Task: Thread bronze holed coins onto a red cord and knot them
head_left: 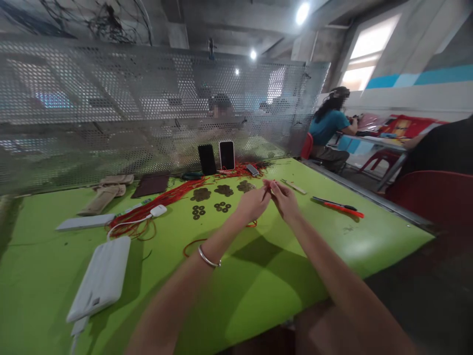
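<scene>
**Two-Handed Pinch Above Green Tabletop** (236, 305)

Left hand (254, 203) and right hand (285, 198) pinch closed, apparently on red cord (253, 225), likely to steady it; coins (201, 195) lie clustered near the left, presumably for easy reach, two phones (226, 155) upright behind.

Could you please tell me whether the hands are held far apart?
No, the left hand and right hand are close together, side by side, above the green table.
</scene>
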A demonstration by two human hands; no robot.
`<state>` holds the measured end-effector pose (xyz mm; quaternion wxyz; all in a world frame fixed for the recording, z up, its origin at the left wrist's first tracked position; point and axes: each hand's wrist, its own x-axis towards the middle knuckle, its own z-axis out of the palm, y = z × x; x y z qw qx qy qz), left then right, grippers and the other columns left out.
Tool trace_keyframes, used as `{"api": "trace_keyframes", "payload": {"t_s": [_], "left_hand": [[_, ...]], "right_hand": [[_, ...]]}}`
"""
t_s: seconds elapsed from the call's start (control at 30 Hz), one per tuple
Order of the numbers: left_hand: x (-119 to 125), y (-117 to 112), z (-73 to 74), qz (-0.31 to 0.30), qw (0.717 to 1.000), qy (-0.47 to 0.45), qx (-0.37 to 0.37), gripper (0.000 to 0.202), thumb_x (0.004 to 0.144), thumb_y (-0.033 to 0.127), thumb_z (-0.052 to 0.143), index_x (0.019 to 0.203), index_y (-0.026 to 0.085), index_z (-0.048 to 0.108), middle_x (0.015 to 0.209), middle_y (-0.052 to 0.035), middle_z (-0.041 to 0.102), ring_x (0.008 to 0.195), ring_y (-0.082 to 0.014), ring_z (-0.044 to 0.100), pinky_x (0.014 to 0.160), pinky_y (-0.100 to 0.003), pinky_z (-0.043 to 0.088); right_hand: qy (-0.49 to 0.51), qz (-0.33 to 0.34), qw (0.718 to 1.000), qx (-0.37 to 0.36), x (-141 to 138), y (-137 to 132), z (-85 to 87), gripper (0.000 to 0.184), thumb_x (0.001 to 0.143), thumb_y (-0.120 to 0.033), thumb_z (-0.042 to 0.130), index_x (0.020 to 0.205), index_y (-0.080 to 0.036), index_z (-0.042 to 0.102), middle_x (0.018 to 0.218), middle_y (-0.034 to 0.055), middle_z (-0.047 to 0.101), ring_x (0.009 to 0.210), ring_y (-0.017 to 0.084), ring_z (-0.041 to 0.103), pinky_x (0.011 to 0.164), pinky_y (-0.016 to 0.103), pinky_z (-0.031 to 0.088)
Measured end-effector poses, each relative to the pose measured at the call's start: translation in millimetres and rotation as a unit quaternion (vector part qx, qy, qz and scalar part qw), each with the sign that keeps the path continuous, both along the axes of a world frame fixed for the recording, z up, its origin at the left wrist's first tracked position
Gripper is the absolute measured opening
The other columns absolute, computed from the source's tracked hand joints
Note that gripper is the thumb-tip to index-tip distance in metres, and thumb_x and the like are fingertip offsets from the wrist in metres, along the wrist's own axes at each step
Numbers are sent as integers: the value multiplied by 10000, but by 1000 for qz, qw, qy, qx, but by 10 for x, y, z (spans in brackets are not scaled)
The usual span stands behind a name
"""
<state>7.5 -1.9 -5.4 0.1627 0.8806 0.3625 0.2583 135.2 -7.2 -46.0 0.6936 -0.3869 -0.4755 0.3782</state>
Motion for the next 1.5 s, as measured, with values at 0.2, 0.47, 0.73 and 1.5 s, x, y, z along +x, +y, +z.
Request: {"api": "trace_keyframes", "payload": {"t_s": [0.2, 0.47, 0.73, 1.5], "left_hand": [[-96, 31, 50, 5, 999, 20, 31, 378, 946, 346, 268, 980, 157, 593, 883, -116, 663, 775, -232, 627, 720, -325, 457], [-148, 113, 3, 3, 999, 33, 21, 341, 940, 317, 301, 926, 160, 604, 836, -100, 661, 735, -221, 613, 687, -311, 447], [-108, 129, -128, -18, 999, 28, -34, 337, 941, 324, 284, 888, 195, 591, 764, -33, 634, 678, -165, 550, 618, -258, 386], [-886, -289, -600, 43, 981, 33, -186, 326, 938, 348, 311, 715, 180, 479, 570, 20, 473, 486, -95, 383, 487, -219, 291]], "right_hand": [[16, 13, 1000, -11, 15, 69, 12, 410, 606, -589, 712, 767, -213, 721, 819, 42, 684, 765, 157, 607, 705, 294, 500], [72, 19, 997, -31, 16, 86, -108, 338, 617, -501, 755, 741, -191, 702, 703, 18, 656, 654, 111, 591, 615, 235, 495], [176, -79, 981, -4, 369, 112, -39, 352, 550, -441, 806, 719, -180, 640, 738, -32, 637, 562, 35, 547, 558, 169, 482], [-322, -344, 882, -12, 1603, -348, 33, 508, 692, -367, 713, 1166, -229, 593, 1230, 132, 534, 1244, 285, 398, 1069, 434, 257]]}}
